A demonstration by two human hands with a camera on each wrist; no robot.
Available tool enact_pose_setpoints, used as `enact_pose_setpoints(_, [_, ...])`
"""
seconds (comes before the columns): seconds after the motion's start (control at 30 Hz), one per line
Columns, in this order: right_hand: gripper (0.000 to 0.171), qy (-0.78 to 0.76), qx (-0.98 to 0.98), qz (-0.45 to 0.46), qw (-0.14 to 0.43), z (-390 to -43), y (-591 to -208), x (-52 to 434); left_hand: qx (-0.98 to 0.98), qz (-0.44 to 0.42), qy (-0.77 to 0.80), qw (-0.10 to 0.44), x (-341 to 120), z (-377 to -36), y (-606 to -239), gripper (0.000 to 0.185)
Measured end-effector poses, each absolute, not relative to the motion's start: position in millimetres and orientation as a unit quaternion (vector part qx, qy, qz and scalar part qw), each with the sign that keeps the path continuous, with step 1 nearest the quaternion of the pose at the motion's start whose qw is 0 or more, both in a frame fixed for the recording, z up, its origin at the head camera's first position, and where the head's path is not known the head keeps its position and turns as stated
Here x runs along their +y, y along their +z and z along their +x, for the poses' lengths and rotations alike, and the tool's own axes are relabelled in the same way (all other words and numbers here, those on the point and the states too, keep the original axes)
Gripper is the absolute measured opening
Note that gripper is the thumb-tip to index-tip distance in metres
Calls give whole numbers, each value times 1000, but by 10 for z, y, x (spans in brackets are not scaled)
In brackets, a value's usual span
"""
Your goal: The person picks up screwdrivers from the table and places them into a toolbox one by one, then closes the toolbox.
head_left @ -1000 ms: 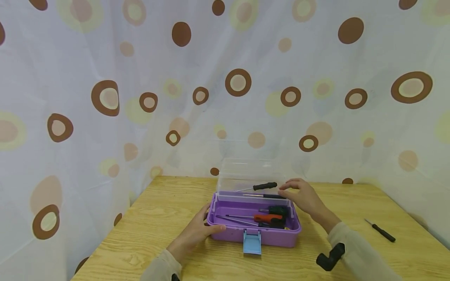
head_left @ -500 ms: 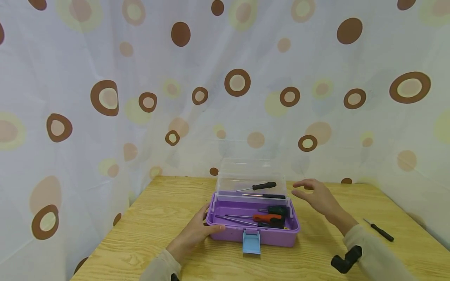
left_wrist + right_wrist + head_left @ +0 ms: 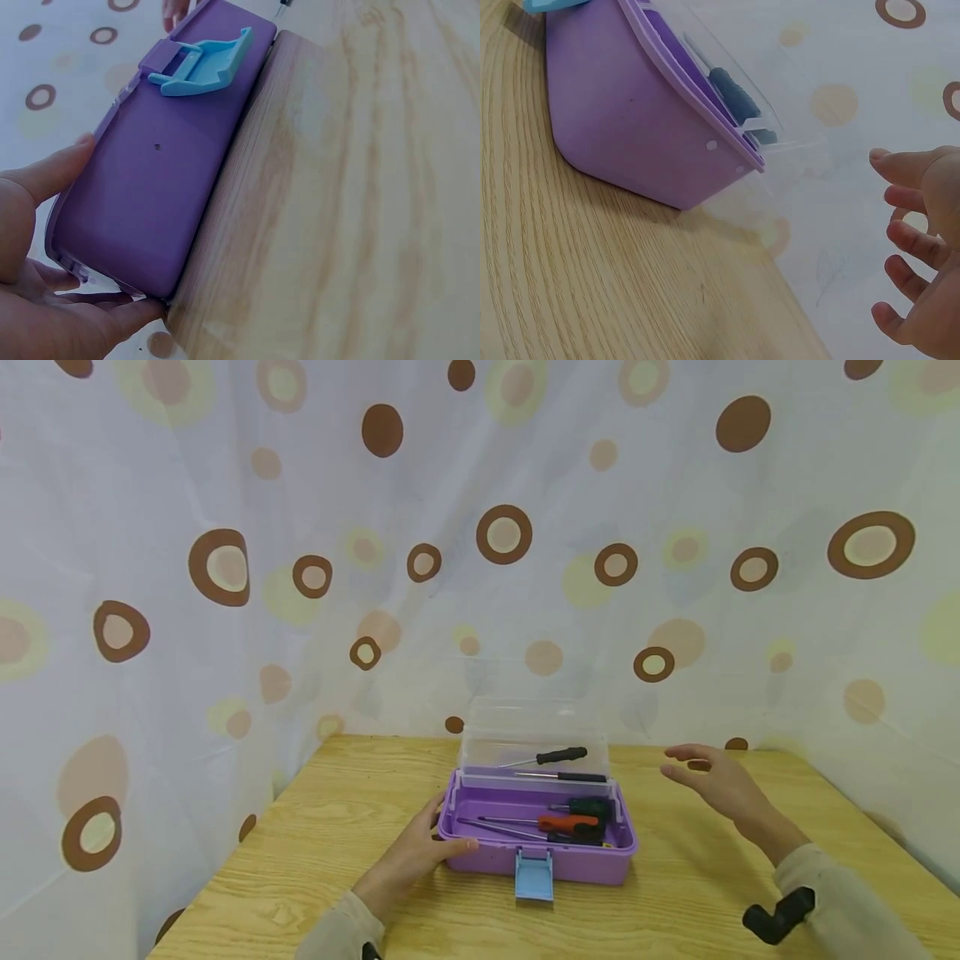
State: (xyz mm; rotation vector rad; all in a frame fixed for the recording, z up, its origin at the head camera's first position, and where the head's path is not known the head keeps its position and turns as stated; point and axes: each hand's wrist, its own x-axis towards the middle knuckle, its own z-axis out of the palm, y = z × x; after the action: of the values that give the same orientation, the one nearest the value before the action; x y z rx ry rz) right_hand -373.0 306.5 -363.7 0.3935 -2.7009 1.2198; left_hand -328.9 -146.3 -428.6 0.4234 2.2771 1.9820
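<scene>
A purple toolbox (image 3: 536, 862) stands on the table with its clear lid (image 3: 536, 718) tipped back and its blue latch (image 3: 534, 878) hanging down. My left hand (image 3: 408, 858) grips the box's left end, thumb on the front rim and fingers round the corner. Inside lie several screwdrivers, among them one with an orange handle (image 3: 567, 823) and one with a dark green handle (image 3: 591, 807). Two black-handled screwdrivers, one of them the upper screwdriver (image 3: 561, 756), rest back at the lid. Off to the right, my right hand (image 3: 723, 783) hovers with fingers apart, holding nothing.
The wooden table (image 3: 322, 827) reaches back to a spotted curtain (image 3: 420, 610) behind and at the sides. In the left wrist view, the tip of a dark-handled tool (image 3: 283, 7) shows on the table beyond the box.
My right hand has drawn away rightward from the screwdrivers at the lid. Its sleeve now covers the loose screwdriver on the right of the table. The left hand keeps its grip on the box.
</scene>
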Motion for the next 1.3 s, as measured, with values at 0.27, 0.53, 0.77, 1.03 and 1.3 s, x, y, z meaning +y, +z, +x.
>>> enact_pose_setpoints(0.27, [66, 397, -907, 109, 85, -3712, -3775, 3428, 753, 134, 643, 48, -1451, -3286, -4290, 100])
enact_pose_setpoints(0.53, [71, 382, -917, 80, 81, -3651, -3810, 3768, 749, 131, 648, 47, -1465, -3289, -4280, 103])
enact_pose_setpoints(0.77, [72, 389, -915, 65, 92, -3635, -3869, 3987, 730, 142, 666, 51, -1473, -3299, -4274, 101])
enact_pose_setpoints(1.03, [75, 390, -916, 43, 80, -3628, -3952, 4191, 742, 135, 654, 47, -1473, -3276, -4271, 102])
enact_pose_setpoints(1.3, [79, 384, -920, 28, 68, -3553, -4011, 4350, 737, 144, 659, 47, -1467, -3293, -4279, 101])
